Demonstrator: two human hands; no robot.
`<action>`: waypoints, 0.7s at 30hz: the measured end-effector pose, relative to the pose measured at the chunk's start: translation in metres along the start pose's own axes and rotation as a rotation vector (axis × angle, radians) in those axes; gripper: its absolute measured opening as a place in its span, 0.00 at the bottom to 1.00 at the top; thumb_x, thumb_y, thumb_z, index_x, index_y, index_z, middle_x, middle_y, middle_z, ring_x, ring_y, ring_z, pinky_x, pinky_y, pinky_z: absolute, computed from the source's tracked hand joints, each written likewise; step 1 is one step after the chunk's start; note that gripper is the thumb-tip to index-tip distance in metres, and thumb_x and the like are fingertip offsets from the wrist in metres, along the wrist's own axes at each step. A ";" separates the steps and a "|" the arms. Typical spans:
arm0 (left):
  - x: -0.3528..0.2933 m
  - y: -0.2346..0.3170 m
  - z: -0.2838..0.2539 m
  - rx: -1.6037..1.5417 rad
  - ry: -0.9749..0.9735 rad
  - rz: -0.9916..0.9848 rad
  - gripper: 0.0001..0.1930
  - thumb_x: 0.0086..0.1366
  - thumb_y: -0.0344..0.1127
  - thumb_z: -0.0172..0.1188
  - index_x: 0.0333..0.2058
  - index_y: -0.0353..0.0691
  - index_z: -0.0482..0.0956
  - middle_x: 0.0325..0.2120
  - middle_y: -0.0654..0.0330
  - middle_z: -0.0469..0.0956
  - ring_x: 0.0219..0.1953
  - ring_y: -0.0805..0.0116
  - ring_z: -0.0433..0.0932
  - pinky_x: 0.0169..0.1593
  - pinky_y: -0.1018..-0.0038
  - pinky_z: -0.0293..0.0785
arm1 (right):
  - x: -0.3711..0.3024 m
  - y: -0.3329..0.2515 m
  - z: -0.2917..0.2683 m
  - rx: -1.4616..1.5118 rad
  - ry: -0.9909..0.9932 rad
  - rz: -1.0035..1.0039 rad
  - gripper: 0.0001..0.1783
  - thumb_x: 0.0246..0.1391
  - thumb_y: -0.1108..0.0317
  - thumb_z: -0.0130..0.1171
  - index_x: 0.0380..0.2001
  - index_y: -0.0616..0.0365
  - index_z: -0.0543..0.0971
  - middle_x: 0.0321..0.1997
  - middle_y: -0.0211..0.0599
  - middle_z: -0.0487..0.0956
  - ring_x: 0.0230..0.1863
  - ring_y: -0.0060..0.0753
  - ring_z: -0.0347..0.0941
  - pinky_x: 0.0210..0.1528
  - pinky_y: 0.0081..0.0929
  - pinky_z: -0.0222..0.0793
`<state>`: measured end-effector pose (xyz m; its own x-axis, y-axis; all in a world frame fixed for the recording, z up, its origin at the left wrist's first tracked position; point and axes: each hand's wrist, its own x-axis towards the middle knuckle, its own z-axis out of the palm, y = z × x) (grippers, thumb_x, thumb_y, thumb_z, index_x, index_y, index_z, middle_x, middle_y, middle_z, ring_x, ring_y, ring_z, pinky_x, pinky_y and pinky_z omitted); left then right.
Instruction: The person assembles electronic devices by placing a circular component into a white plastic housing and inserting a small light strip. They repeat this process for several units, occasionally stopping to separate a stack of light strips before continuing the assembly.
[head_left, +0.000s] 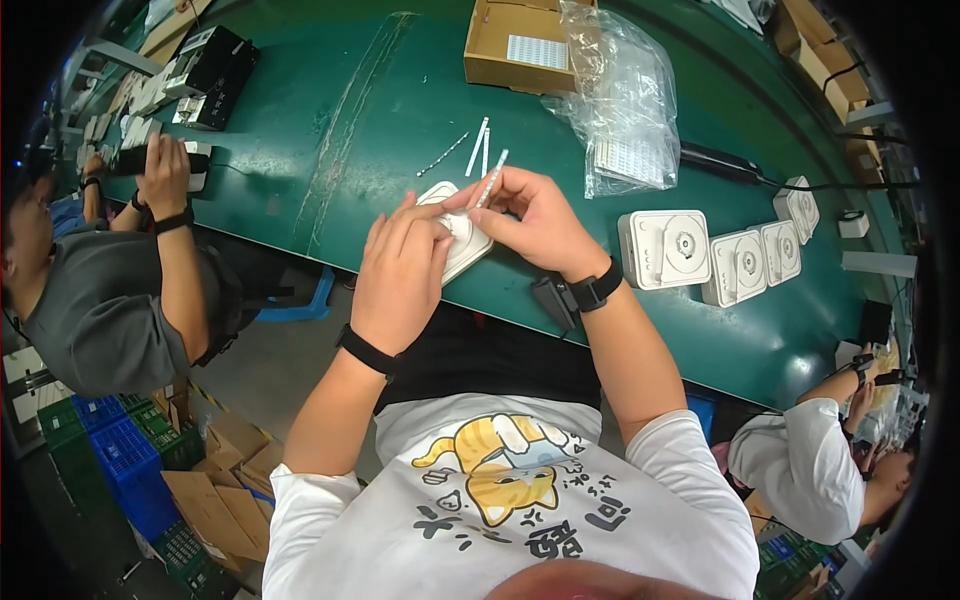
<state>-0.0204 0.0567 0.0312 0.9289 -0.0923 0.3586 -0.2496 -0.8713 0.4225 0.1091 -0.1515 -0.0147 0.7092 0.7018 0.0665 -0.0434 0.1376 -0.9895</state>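
You look out from your own head, through the left of two wide fisheye cameras worn side by side, the view upright and unmirrored. It faces steeply down across the near edge of the green table (270,130). Close below the lens, on the table's near side, your white shirt (400,490) looms large; your left hand (398,262) and right hand (530,222) sit a little farther off, by that edge. The view spreads past both ends of the table, whose straight edges bend toward the dark rim.
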 end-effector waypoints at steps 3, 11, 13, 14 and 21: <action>-0.001 -0.002 0.000 -0.044 0.028 -0.002 0.07 0.75 0.29 0.73 0.46 0.39 0.83 0.62 0.52 0.88 0.72 0.36 0.83 0.71 0.37 0.79 | -0.001 0.002 -0.002 0.033 -0.014 0.005 0.03 0.76 0.75 0.69 0.49 0.58 0.86 0.63 0.43 0.93 0.59 0.26 0.88 0.68 0.35 0.83; -0.008 -0.004 0.001 -0.178 0.102 -0.045 0.05 0.72 0.27 0.74 0.44 0.40 0.87 0.58 0.53 0.90 0.68 0.36 0.85 0.71 0.42 0.79 | -0.004 -0.003 0.001 0.021 -0.017 -0.019 0.02 0.74 0.76 0.69 0.45 0.57 0.86 0.62 0.41 0.93 0.56 0.24 0.87 0.63 0.32 0.83; -0.008 -0.007 0.007 -0.142 0.114 0.005 0.06 0.71 0.27 0.75 0.43 0.40 0.88 0.58 0.55 0.91 0.68 0.37 0.86 0.71 0.44 0.79 | -0.004 -0.005 0.003 -0.040 -0.022 -0.044 0.03 0.72 0.77 0.68 0.44 0.56 0.85 0.62 0.41 0.93 0.53 0.21 0.85 0.60 0.30 0.83; -0.009 -0.007 0.008 -0.140 0.115 0.004 0.06 0.71 0.27 0.75 0.43 0.40 0.88 0.58 0.55 0.91 0.68 0.37 0.86 0.71 0.44 0.79 | -0.004 -0.005 0.004 -0.040 -0.025 -0.045 0.03 0.72 0.77 0.68 0.44 0.56 0.85 0.62 0.41 0.93 0.53 0.21 0.85 0.60 0.30 0.83; -0.010 -0.008 0.012 -0.125 0.146 -0.013 0.06 0.70 0.27 0.77 0.43 0.42 0.89 0.58 0.58 0.91 0.69 0.41 0.85 0.71 0.50 0.76 | -0.004 -0.003 0.003 -0.139 -0.016 -0.074 0.03 0.71 0.76 0.70 0.41 0.57 0.85 0.62 0.40 0.93 0.49 0.18 0.82 0.55 0.26 0.81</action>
<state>-0.0248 0.0591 0.0140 0.8848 -0.0026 0.4659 -0.2788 -0.8042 0.5249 0.1045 -0.1530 -0.0113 0.6954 0.7045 0.1413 0.1076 0.0924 -0.9899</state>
